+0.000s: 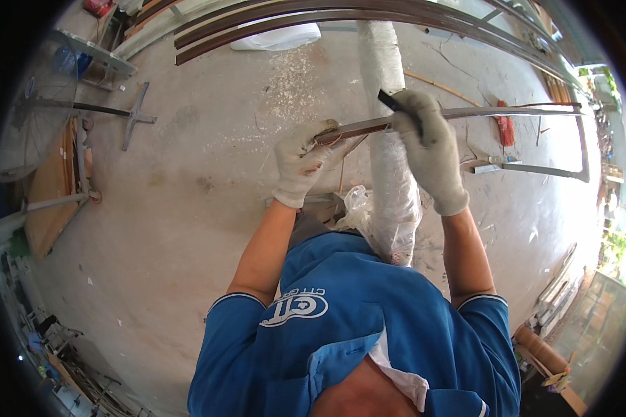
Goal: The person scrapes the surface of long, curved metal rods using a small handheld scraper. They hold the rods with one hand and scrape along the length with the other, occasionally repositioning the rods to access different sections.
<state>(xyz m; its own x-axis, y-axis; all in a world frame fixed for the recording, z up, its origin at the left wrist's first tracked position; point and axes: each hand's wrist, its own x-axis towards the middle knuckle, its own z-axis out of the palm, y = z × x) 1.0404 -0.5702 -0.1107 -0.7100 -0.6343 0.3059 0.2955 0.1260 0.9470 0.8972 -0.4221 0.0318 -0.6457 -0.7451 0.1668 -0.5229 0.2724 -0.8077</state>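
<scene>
In a pale work glove, my left hand (300,165) grips the end of a long brown frame piece (360,129) between thumb and fingers. The piece runs off to the right, where a bent corner section of the frame (581,142) shows. My right hand (430,153), gloved too, is closed around a slim black tool (388,101) just above the frame piece. Its tip sticks out on the left side of the fist; I cannot make out its exact kind. Below the frame piece lies a thick roll wrapped in clear plastic film (389,167), stretching from my lap to the far side.
Long dark brown bars (306,19) lie across the far side, with a white bag (275,36) beneath. Pale flakes (292,87) litter the concrete floor. A grey cross-shaped metal foot (138,117) stands at left, near leaning boards (49,194). A red bundle (506,131) lies at right.
</scene>
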